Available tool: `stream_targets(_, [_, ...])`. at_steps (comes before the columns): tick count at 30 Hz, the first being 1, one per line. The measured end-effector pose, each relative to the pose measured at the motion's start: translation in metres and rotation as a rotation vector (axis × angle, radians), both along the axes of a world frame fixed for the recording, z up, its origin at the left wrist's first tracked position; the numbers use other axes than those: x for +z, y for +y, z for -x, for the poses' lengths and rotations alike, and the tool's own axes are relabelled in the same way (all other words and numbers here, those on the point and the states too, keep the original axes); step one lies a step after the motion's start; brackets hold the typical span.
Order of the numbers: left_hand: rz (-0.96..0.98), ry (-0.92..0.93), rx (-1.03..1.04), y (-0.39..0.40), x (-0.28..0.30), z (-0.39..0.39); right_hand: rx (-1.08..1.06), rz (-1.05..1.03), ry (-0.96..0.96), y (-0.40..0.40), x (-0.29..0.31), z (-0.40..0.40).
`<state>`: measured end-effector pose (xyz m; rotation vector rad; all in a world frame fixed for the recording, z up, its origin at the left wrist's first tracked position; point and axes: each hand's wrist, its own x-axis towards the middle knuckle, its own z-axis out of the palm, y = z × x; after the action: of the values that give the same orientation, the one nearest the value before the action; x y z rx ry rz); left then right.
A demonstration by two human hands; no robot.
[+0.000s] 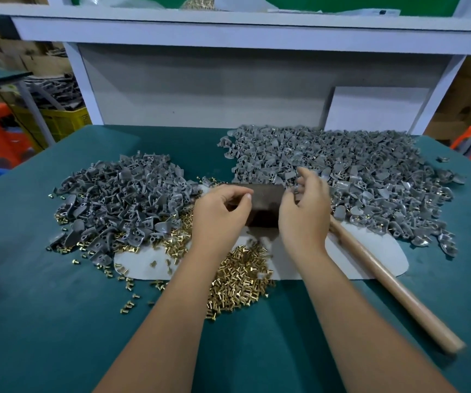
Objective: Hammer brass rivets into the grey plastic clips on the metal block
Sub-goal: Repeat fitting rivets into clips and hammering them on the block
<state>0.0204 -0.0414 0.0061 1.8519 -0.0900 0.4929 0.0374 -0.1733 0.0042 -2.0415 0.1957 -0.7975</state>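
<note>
My green worktable (pixel 44 321) spreads out beneath both my forearms. Past my left fingers lies a heap of grey plastic clips (pixel 120 199) without rivets; past my right fingers, and off to their right, lies a broader heap of clips (pixel 356 171), some showing brass. Under my wrists, nearer me than my fingertips, is a loose pile of brass rivets (pixel 240 282) on a pale mat (pixel 370 259).

The dark metal block (pixel 265 207) sits directly between my two hands, its long axis running left to right from one set of fingers to the other. Both hands are about equally near it.

The hammer's wooden handle (pixel 393 287) lies under and to the right of my right wrist, slanting back toward me. I am not holding it.

My left hand (pixel 220 214) has its fingers curled, thumb and forefinger close together as if pinching; I cannot tell if a rivet is between them. My right hand (pixel 305 205) is blurred, fingers loosely spread, at the block's right end; whether it holds a clip I cannot tell.
</note>
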Motion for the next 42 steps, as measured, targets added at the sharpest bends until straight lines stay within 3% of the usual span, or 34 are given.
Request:
stream_targets(5, [-0.138,-0.097,0.313,0.04,0.004,0.0,0.105,0.201,-0.097,0.009,-0.001,0.018])
stream_targets(8, [-0.362,0.076,0.469,0.063,0.001,0.001,0.178,0.297,-0.164,0.015,0.002,0.027])
stream_targets(10, [-0.546,0.211,0.448,0.064,-0.003,0.001,0.255,0.389,-0.202,0.019,0.003,0.034])
stream_targets(12, [-0.61,0.267,0.433,0.062,-0.006,0.001,0.361,0.466,-0.188,0.022,0.002,0.04])
stream_targets(17, [-0.575,0.272,0.467,0.064,-0.007,-0.002,0.623,0.65,0.06,0.036,-0.003,0.045])
stream_targets(22, [-0.599,0.192,0.508,0.06,-0.005,-0.003,0.665,0.88,0.112,0.043,-0.004,0.046])
stream_targets(29, [-0.478,0.034,0.452,0.058,-0.004,-0.003,0.71,0.723,0.108,0.053,0.0,0.049])
stream_targets(34, [-0.361,-0.119,0.375,0.05,-0.002,-0.005,0.7,0.819,0.086,0.058,-0.001,0.052])
stream_targets(39, [-0.287,-0.146,0.319,0.047,0.0,-0.008,0.769,0.796,0.004,0.055,0.003,0.055])
stream_targets(42, [-0.192,-0.156,0.305,0.041,0.002,-0.009,0.702,0.662,-0.058,0.051,0.004,0.053])
